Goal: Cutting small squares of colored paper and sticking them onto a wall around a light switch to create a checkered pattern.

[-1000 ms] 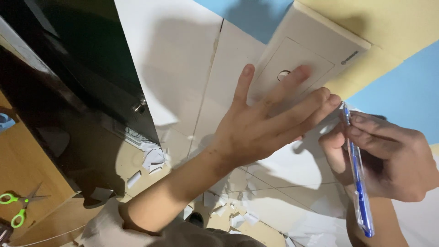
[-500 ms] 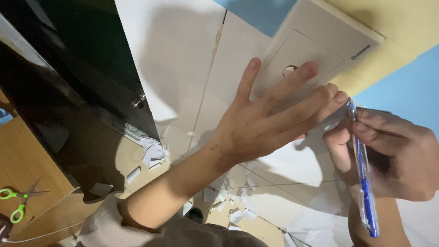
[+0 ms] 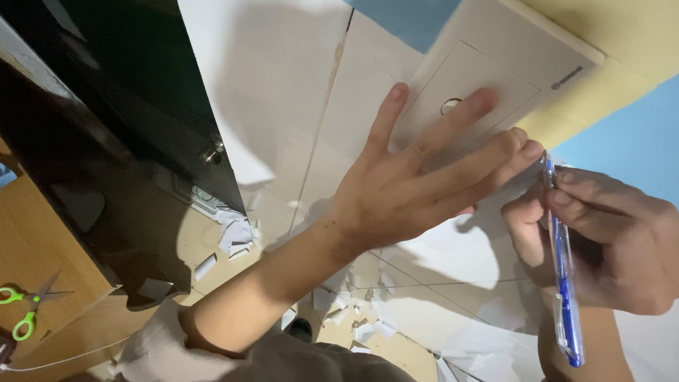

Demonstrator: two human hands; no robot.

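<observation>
My left hand (image 3: 417, 184) lies flat with fingers spread on white sheets of paper (image 3: 438, 247), fingertips reaching onto a pale rectangular board (image 3: 495, 64) with a small round hole (image 3: 450, 106). My right hand (image 3: 608, 240) grips a blue pen (image 3: 562, 269), its tip touching the paper just beside my left fingertips. Pencil lines cross the white sheet below my left wrist.
A dark cabinet door (image 3: 120, 127) with a small knob (image 3: 211, 152) fills the upper left. Green-handled scissors (image 3: 25, 308) rest on a wooden surface at lower left. Several paper scraps (image 3: 233, 237) litter the floor. Blue (image 3: 629, 134) and yellow (image 3: 636, 35) surfaces lie upper right.
The view shifted slightly; both hands sit a little further right and up in the frame. My left hand stays flat on the paper and the pen stays at the fingertips.
</observation>
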